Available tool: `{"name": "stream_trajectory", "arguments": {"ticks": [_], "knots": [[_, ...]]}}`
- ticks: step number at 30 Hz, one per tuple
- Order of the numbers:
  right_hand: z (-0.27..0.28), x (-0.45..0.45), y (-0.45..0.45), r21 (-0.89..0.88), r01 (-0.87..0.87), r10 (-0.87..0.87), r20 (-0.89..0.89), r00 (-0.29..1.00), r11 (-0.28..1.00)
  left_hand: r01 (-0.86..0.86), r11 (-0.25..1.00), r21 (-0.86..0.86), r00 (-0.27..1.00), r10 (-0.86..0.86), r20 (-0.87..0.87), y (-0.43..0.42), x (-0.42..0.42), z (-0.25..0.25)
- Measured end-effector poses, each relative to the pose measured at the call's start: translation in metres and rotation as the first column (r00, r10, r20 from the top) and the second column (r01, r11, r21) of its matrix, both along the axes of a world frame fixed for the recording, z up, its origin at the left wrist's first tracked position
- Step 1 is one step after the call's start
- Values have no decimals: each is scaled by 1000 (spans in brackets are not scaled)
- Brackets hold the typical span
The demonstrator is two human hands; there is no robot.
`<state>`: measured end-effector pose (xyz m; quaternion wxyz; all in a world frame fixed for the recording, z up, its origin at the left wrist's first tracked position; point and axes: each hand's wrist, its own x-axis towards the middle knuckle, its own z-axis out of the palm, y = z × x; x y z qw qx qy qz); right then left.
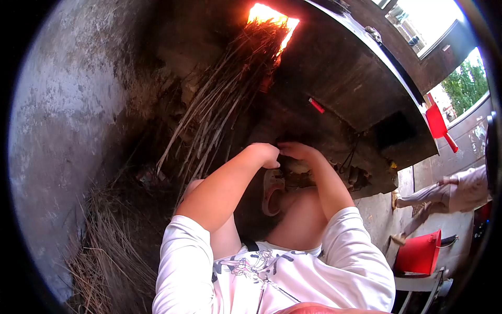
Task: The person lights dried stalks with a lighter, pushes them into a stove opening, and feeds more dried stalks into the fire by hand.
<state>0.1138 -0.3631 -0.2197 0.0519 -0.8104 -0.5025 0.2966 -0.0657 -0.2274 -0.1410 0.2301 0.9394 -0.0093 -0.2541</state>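
My left hand (265, 155) is in front of my knees with its fingers curled. Almost touching it, my right hand (296, 150) points inward, fingers pressed together. Anything between the fingertips is too dark and small to make out. Beyond my hands, a bundle of long dry stalks (214, 99) slants up into the stove opening (291, 25), where its far end burns in a bright fire. A small red object like a lighter (316, 105) lies on the dark stove (334, 68), to the right of the stalks.
More dry stalks (112, 246) lie on the floor at left by the rough grey wall (68, 125). At right are a red dustpan-like scoop (437, 121), a red bucket (419, 253) on a stool, and another person (460, 191) walking.
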Motion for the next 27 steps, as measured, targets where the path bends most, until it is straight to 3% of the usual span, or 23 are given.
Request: {"name": "stream_trajectory", "arguments": {"ticks": [2,5,8,12,14,21,27], "knots": [[8,-1,-2,-156,-6,-12,-119,993,988,16,1000,-13,1000,-16,-3,2,-1,1],[16,-5,1,-217,112,-154,-187,970,970,9,1000,-9,999,-9,-37,10,-3,6],[14,1,6,-220,126,-190,-301,934,967,10,999,-50,998,-13,-58,20,-1,2],[29,-12,10,-187,96,-147,-281,948,978,4,997,-83,1000,-5,-15,26,-2,5],[29,-13,11,-182,156,-210,-331,920,971,2,996,-90,1000,-4,-20,26,-2,5],[5,0,11,-148,174,-218,-364,906,973,-5,994,-110,999,1,-37,31,-4,2],[-2,-2,10,-228,152,-231,-375,898,962,-29,994,-106,1000,27,-15,38,-4,-4]]}}
